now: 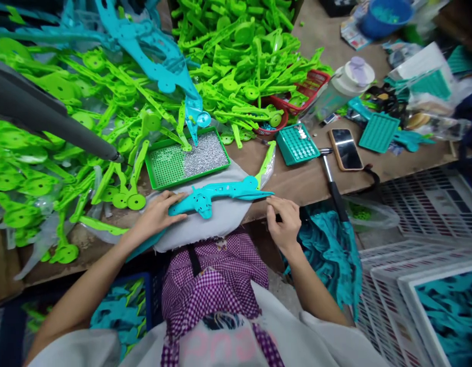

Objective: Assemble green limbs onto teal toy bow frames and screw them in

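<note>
A long turquoise plastic part [220, 191] lies across a pale cloth [224, 216] at the table's front edge. My left hand [159, 211] grips its left end, thumb below and fingers on top. A turquoise length also runs under my left wrist. My right hand [284, 219] is closed with curled fingers, their tips right by the part's pointed right end. Whether they touch it or pinch something small, I cannot tell. Just behind the part stands a green tray [165, 171] with small silvery pieces [207, 155] in its right half.
Bright green plastic parts [236, 61] are heaped at the back and left, with turquoise parts [152, 51] on top. A dark powered driver [68, 120] reaches in from the left. To the right are a teal tray [297, 144], a hammer [331, 178], a phone [346, 148] and a bottle [343, 84].
</note>
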`<state>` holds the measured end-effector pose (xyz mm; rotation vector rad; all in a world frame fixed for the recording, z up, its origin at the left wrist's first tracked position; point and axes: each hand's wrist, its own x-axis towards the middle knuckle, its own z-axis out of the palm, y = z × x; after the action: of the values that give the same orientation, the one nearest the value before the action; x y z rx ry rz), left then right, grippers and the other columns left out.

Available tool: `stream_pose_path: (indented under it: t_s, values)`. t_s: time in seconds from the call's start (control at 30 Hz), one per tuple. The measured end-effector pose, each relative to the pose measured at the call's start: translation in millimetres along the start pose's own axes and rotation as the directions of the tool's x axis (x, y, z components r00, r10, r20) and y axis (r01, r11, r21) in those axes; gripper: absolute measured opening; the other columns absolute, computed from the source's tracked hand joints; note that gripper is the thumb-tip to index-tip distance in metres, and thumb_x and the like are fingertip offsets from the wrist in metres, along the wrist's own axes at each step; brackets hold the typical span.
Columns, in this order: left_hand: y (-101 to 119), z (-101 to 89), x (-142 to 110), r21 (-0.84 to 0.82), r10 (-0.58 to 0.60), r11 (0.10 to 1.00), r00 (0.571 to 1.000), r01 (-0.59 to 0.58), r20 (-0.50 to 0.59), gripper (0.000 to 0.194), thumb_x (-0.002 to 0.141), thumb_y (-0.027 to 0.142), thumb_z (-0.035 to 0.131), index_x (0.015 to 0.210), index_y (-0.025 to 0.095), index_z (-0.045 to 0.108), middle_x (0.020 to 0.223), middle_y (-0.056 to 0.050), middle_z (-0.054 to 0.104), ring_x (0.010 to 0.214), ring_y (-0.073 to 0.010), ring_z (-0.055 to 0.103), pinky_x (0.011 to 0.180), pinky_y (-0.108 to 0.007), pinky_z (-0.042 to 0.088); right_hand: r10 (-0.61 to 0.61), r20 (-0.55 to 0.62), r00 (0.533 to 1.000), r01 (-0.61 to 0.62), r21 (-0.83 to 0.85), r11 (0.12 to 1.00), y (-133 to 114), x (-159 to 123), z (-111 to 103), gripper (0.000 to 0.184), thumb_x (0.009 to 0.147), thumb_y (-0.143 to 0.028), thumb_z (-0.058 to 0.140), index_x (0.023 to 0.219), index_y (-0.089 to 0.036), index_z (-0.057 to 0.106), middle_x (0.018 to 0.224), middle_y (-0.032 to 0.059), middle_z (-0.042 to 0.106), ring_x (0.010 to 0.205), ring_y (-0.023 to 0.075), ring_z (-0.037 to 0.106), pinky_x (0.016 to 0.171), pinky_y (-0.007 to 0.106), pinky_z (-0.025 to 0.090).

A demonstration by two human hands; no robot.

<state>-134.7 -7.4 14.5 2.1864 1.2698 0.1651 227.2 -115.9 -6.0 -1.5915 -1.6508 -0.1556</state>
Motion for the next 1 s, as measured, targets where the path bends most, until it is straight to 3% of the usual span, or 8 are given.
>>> stream_pose_path:
  t_s: [0.1, 0.27, 0.4, 0.5, 0.63, 0.8, 0.9, 1.0]
  values:
    - [-1.4, -4.6, -23.2, 0.025, -0.032, 0.999, 0.986, 0.036, -0.162, 0.071, 0.088, 0.062, 0.064, 0.148, 0.026, 0.052, 0.124, -0.011, 0.061, 0.114, -0.0302, 0.059, 0.099, -0.043, 0.05, 0.133, -0.033, 0.991, -0.131, 0.055, 0.99, -17.4, 21.0, 12.9, 0.019, 0.099, -0.031, 0.054, 0.103, -0.022, 0.071, 0.099, 0.0072, 0.078, 0.096, 0.0221, 0.074, 0.088, 0.04, 0.055]
    - [-11.1, 2.5, -84.0, -0.008, -0.142, 0.988, 0.9, 0.152, -0.412, 0.07, 0.085, 0.066, 0.065, 0.143, 0.028, 0.057, 0.128, -0.013, 0.057, 0.118, -0.0345, 0.057, 0.104, -0.05, 0.047, 0.297, 0.043, 0.954, -0.298, 0.265, 0.917, -45.7, 72.4, 45.4, 0.033, 0.101, -0.043, 0.047, 0.111, -0.022, 0.07, 0.104, 0.0102, 0.074, 0.099, 0.0238, 0.07, 0.091, 0.044, 0.057]
    - [-8.5, 21.5, -121.3, -0.064, -0.309, 0.94, 0.756, 0.335, -0.576, 0.08, 0.081, 0.066, 0.07, 0.147, 0.025, 0.05, 0.135, -0.015, 0.049, 0.131, -0.0379, 0.047, 0.114, -0.055, 0.039, 0.143, 0.123, 0.982, -0.186, 0.511, 0.839, -83.3, 109.7, 71.0, 0.043, 0.106, -0.044, 0.035, 0.134, -0.024, 0.06, 0.115, 0.0085, 0.069, 0.11, 0.0231, 0.067, 0.097, 0.046, 0.055]
    - [-5.1, 38.5, -143.2, -0.082, -0.398, 0.882, 0.639, 0.465, -0.659, 0.091, 0.073, 0.064, 0.079, 0.148, 0.023, 0.047, 0.139, -0.017, 0.043, 0.137, -0.04, 0.041, 0.117, -0.057, 0.033, -0.075, 0.243, 0.967, -0.08, 0.567, 0.82, -102.6, 106.4, 77.1, 0.04, 0.105, -0.043, 0.04, 0.136, -0.026, 0.059, 0.12, 0.0067, 0.07, 0.114, 0.0218, 0.067, 0.1, 0.044, 0.054]
    - [-9.6, 61.6, -167.3, -0.231, -0.531, 0.815, 0.527, 0.531, -0.664, 0.096, 0.068, 0.057, 0.084, 0.147, 0.02, 0.046, 0.138, -0.018, 0.043, 0.132, -0.0368, 0.048, 0.112, -0.054, 0.042, -0.321, 0.458, 0.829, 0.112, 0.427, 0.897, -88.2, 61.1, 73.5, 0.04, 0.102, -0.045, 0.05, 0.134, -0.024, 0.062, 0.128, 0.0098, 0.071, 0.121, 0.024, 0.065, 0.104, 0.044, 0.051]
    - [-17.7, 82.2, -174.7, -0.728, -0.774, 0.611, 0.425, 0.311, -0.469, 0.07, 0.067, 0.055, 0.082, 0.122, 0.016, 0.063, 0.11, -0.012, 0.066, 0.092, -0.0217, 0.069, 0.083, -0.038, 0.06, -0.408, 0.633, 0.658, 0.366, 0.205, 0.908, -61.4, 19.2, 74.0, 0.055, 0.101, -0.05, 0.05, 0.151, -0.029, 0.046, 0.159, 0.0066, 0.047, 0.149, 0.0265, 0.04, 0.122, 0.048, 0.031]
    - [-14.4, 89.1, -167.7, -0.878, -0.844, 0.435, 0.428, 0.198, -0.322, 0.058, 0.065, 0.06, 0.082, 0.099, 0.014, 0.071, 0.087, -0.008, 0.073, 0.076, -0.0203, 0.072, 0.078, -0.037, 0.062, -0.404, 0.645, 0.649, 0.411, 0.15, 0.899, -59.8, 16.0, 78.0, 0.056, 0.101, -0.047, 0.05, 0.154, -0.031, 0.043, 0.16, 0.0048, 0.046, 0.149, 0.0263, 0.04, 0.122, 0.048, 0.028]
    - [-9.7, 95.7, -157.7, -0.912, -0.871, 0.401, 0.344, 0.083, -0.351, 0.056, 0.066, 0.062, 0.079, 0.094, 0.014, 0.072, 0.082, -0.007, 0.075, 0.069, -0.0198, 0.073, 0.076, -0.036, 0.063, -0.422, 0.62, 0.662, 0.436, 0.139, 0.889, -60.4, 16.3, 81.8, 0.055, 0.102, -0.044, 0.049, 0.154, -0.03, 0.043, 0.159, 0.0063, 0.046, 0.148, 0.0268, 0.042, 0.121, 0.048, 0.029]
